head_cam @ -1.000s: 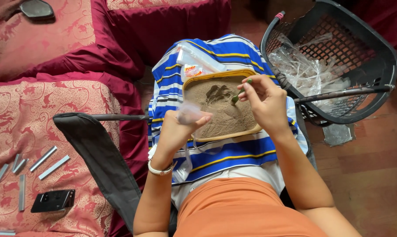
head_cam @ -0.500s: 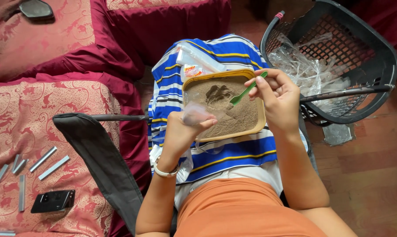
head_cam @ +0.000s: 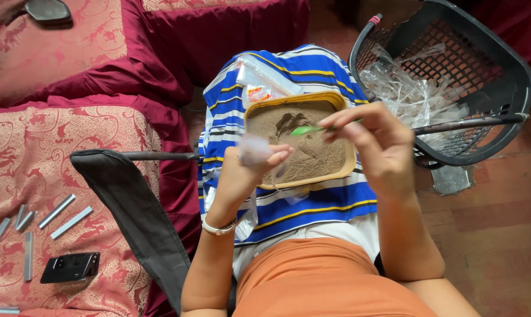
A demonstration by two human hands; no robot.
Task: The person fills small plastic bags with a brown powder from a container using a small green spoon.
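Observation:
A yellow tub of brown powder (head_cam: pixel 342 105) rests on a blue, white and yellow striped cloth (head_cam: pixel 312 205) across my lap. My left hand (head_cam: pixel 245 176) grips a small clear plastic bag (head_cam: pixel 255 149) over the tub's near left side. My right hand (head_cam: pixel 377 147) pinches a small green spoon (head_cam: pixel 306 130), its bowl pointing left just above the powder, close to the bag's mouth. A bracelet circles my left wrist (head_cam: pixel 218 228).
A black mesh basket (head_cam: pixel 500 76) with clear plastic bags stands at the right on the wooden floor. More clear bags (head_cam: pixel 259 82) lie behind the tub. On the red patterned cushion (head_cam: pixel 60 158) at left lie several staple strips (head_cam: pixel 57 211) and a black phone (head_cam: pixel 70 267). A dark strap (head_cam: pixel 130 211) crosses beside my leg.
My right hand has lifted the green spoon out of the powder and swung it left towards the bag. My left hand has raised the bag a little.

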